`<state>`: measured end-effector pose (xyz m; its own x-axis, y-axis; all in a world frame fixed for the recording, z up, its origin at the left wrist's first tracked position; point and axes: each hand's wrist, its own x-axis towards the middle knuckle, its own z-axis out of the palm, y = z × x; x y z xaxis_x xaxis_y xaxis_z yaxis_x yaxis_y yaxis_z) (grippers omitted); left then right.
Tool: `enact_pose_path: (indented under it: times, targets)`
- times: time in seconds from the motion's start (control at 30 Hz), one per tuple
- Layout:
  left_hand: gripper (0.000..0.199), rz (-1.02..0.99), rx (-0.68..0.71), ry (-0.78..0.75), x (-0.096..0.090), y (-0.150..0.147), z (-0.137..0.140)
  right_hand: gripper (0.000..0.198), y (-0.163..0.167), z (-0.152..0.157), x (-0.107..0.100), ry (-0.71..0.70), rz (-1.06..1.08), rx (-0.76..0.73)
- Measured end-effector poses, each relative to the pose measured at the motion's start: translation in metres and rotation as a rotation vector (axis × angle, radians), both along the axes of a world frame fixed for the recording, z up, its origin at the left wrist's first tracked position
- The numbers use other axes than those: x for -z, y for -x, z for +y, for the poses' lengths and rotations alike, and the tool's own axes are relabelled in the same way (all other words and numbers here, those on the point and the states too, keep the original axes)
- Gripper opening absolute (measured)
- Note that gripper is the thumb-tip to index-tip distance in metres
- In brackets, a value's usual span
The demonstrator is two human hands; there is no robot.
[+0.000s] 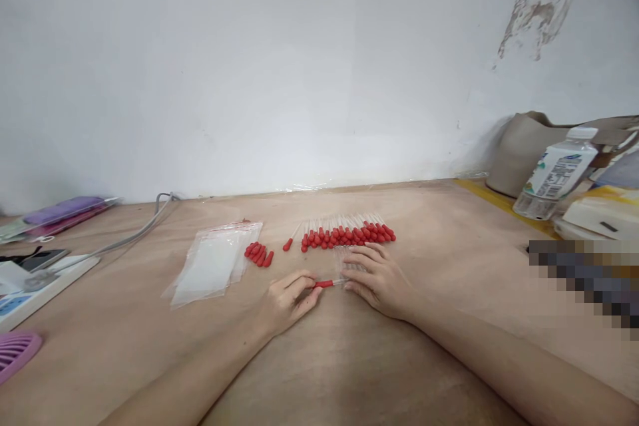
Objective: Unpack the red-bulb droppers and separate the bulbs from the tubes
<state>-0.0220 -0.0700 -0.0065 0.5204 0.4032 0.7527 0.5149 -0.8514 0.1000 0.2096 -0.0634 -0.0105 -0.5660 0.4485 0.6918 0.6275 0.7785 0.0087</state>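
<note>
Between my left hand's (292,299) thumb and fingers is pinched a red rubber bulb (324,284), which lies in line with the end of a clear glass dropper tube (338,281). My right hand (379,279) has its thumb and index finger at that tube, its other fingers resting over several loose glass tubes (344,256). Beyond the hands lies a row of droppers (344,235) with red bulbs toward me and thin tubes pointing to the wall. One single dropper (288,244) sits left of the row. Several loose red bulbs (258,253) are heaped farther left.
Clear zip bags (212,263) are stacked left of the bulbs. At the far left are a power strip (60,286) with a grey cable and a purple slatted object (17,353). A plastic bottle (556,173) and a grey bag (519,146) stand back right against the wall.
</note>
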Motion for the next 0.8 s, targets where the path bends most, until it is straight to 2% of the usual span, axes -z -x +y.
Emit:
enact_pose_path:
  times: [0.07,0.23,0.43,0.8]
  targets:
    - [0.004,-0.002,-0.002,0.019,-0.001,-0.001,-0.001,0.013,0.002,0.000,0.000,0.008,0.014,-0.009]
    - [0.029,0.057,0.008,0.060,-0.003,-0.009,0.001,0.013,0.006,-0.002,-0.002,0.019,0.056,-0.049]
    - [0.019,0.139,0.079,-0.032,0.000,-0.016,0.007,0.016,0.010,-0.006,-0.003,0.088,0.055,-0.092]
    - [0.027,0.192,0.073,-0.150,-0.002,-0.017,0.002,0.022,0.012,-0.002,0.006,0.124,0.016,-0.204]
